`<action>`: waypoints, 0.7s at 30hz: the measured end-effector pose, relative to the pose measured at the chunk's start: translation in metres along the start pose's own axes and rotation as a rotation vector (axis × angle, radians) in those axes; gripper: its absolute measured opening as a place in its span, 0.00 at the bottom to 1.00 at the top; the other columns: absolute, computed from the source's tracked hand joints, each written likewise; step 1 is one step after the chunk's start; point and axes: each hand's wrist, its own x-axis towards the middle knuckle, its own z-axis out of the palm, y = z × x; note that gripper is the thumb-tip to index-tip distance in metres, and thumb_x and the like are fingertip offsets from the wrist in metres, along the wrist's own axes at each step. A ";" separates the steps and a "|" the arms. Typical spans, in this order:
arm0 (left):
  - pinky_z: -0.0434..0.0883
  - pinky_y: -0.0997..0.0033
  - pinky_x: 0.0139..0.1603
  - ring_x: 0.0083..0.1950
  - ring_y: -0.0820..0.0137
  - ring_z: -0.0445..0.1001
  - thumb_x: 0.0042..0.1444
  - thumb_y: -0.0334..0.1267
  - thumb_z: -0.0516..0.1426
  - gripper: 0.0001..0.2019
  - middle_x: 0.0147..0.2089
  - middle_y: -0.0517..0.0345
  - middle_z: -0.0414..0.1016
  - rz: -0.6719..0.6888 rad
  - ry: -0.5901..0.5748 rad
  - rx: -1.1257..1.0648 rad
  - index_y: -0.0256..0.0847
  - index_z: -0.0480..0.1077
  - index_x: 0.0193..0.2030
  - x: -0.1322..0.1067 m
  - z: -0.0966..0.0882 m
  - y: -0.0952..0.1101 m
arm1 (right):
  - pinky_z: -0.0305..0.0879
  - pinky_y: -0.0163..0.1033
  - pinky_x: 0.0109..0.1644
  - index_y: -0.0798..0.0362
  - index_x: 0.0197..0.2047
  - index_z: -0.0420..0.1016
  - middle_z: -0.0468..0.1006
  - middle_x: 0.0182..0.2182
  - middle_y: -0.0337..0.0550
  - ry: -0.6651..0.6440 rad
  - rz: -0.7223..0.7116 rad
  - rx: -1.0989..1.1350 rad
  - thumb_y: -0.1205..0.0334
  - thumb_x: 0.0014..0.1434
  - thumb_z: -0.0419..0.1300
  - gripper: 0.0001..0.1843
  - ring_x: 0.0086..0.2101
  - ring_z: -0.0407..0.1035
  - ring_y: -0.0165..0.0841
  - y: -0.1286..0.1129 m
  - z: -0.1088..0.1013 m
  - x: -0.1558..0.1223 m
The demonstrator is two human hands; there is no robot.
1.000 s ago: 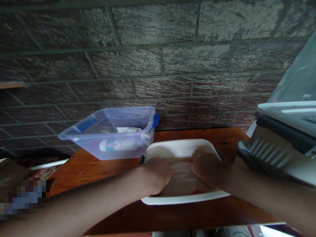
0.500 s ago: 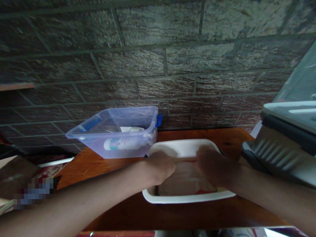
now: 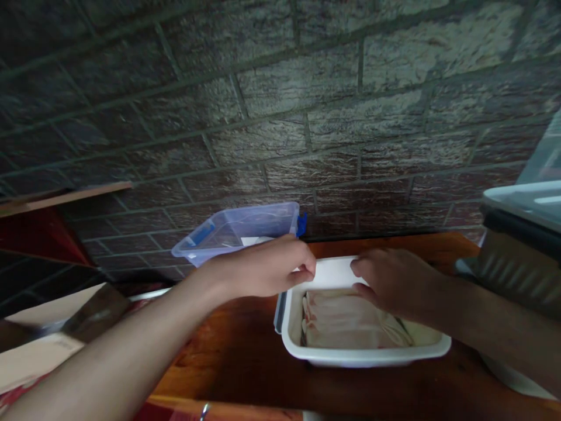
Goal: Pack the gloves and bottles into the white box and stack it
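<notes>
Folded pale cloth [image 3: 346,321] with pinkish patches lies inside a white plastic tub [image 3: 366,354] on the wooden table. Over the tub's back left corner is my left hand [image 3: 280,266], its fingers curled in and thumb close to the index finger, with nothing visible in them. My right hand [image 3: 390,280] hovers at the back right of the tub above the cloth, thumb and fingers apart and holding nothing. A dark grey clip [image 3: 280,313] hangs on the tub's left side.
A clear bluish bin [image 3: 245,222] with a blue latch [image 3: 301,224] stands behind my left forearm. Stacked containers [image 3: 517,234] rise at the right. An open cardboard box [image 3: 56,316] sits at the lower left. A brick wall [image 3: 280,128] closes off the back.
Both hands have come up out of the tub, off the cloth, to its back rim. The cloth now shows more fully. My view has shifted left, so things sit further right.
</notes>
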 end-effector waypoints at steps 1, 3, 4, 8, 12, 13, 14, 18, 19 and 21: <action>0.66 0.76 0.42 0.37 0.72 0.76 0.66 0.34 0.54 0.12 0.36 0.60 0.81 0.029 0.047 -0.010 0.41 0.81 0.41 -0.004 -0.010 -0.003 | 0.71 0.46 0.42 0.52 0.43 0.81 0.84 0.40 0.53 0.055 0.019 0.021 0.56 0.66 0.59 0.12 0.41 0.79 0.49 -0.003 -0.007 0.003; 0.64 0.76 0.38 0.34 0.72 0.74 0.66 0.36 0.53 0.13 0.33 0.61 0.79 0.067 0.153 -0.025 0.41 0.80 0.40 -0.010 -0.026 -0.013 | 0.69 0.44 0.39 0.51 0.40 0.81 0.84 0.36 0.51 0.186 0.046 0.081 0.53 0.66 0.58 0.13 0.37 0.80 0.46 -0.008 -0.022 0.010; 0.62 0.76 0.36 0.33 0.73 0.73 0.66 0.37 0.53 0.13 0.32 0.61 0.78 0.063 0.206 -0.028 0.41 0.80 0.40 -0.012 -0.033 -0.020 | 0.67 0.42 0.38 0.51 0.39 0.81 0.84 0.35 0.50 0.252 0.053 0.119 0.53 0.67 0.57 0.14 0.35 0.79 0.44 -0.011 -0.029 0.015; 0.63 0.75 0.38 0.37 0.71 0.73 0.65 0.38 0.55 0.11 0.37 0.60 0.80 -0.003 0.288 -0.100 0.40 0.79 0.42 -0.013 -0.043 -0.062 | 0.66 0.37 0.37 0.52 0.39 0.82 0.85 0.34 0.48 0.448 0.021 0.335 0.56 0.67 0.57 0.14 0.34 0.79 0.38 -0.019 -0.051 0.049; 0.64 0.74 0.38 0.37 0.69 0.73 0.61 0.39 0.58 0.09 0.35 0.59 0.79 -0.160 0.202 -0.155 0.39 0.79 0.41 -0.006 -0.035 -0.117 | 0.67 0.36 0.44 0.52 0.43 0.83 0.86 0.40 0.46 0.458 -0.063 0.477 0.63 0.67 0.56 0.13 0.41 0.79 0.36 -0.030 -0.060 0.099; 0.65 0.74 0.37 0.37 0.69 0.73 0.60 0.39 0.59 0.09 0.34 0.58 0.79 -0.188 0.172 -0.162 0.38 0.79 0.40 -0.004 -0.032 -0.131 | 0.68 0.35 0.46 0.52 0.44 0.83 0.86 0.41 0.45 0.436 -0.077 0.481 0.65 0.67 0.56 0.13 0.42 0.79 0.35 -0.034 -0.061 0.112; 0.66 0.73 0.38 0.37 0.68 0.74 0.59 0.39 0.60 0.09 0.35 0.57 0.80 -0.219 0.138 -0.172 0.37 0.79 0.40 -0.003 -0.029 -0.145 | 0.68 0.35 0.47 0.52 0.44 0.83 0.86 0.42 0.45 0.408 -0.089 0.483 0.65 0.67 0.56 0.13 0.43 0.79 0.35 -0.038 -0.062 0.126; 0.74 0.68 0.42 0.41 0.66 0.78 0.58 0.38 0.65 0.10 0.41 0.54 0.81 -0.356 -0.053 -0.216 0.36 0.77 0.45 0.004 -0.012 -0.191 | 0.72 0.45 0.53 0.55 0.49 0.79 0.82 0.46 0.46 0.176 -0.155 0.464 0.58 0.70 0.60 0.11 0.46 0.77 0.37 -0.056 -0.062 0.181; 0.76 0.64 0.44 0.43 0.65 0.78 0.61 0.40 0.64 0.12 0.44 0.53 0.80 -0.392 -0.102 -0.221 0.35 0.76 0.47 0.005 -0.008 -0.201 | 0.73 0.48 0.53 0.55 0.50 0.78 0.81 0.49 0.46 0.094 -0.165 0.451 0.56 0.69 0.61 0.13 0.47 0.76 0.38 -0.061 -0.060 0.193; 0.78 0.57 0.49 0.49 0.62 0.78 0.65 0.43 0.61 0.15 0.52 0.51 0.77 -0.459 -0.178 -0.227 0.36 0.74 0.53 0.008 0.001 -0.216 | 0.75 0.50 0.52 0.55 0.54 0.76 0.78 0.52 0.47 -0.079 -0.166 0.423 0.55 0.68 0.62 0.16 0.48 0.75 0.39 -0.070 -0.056 0.217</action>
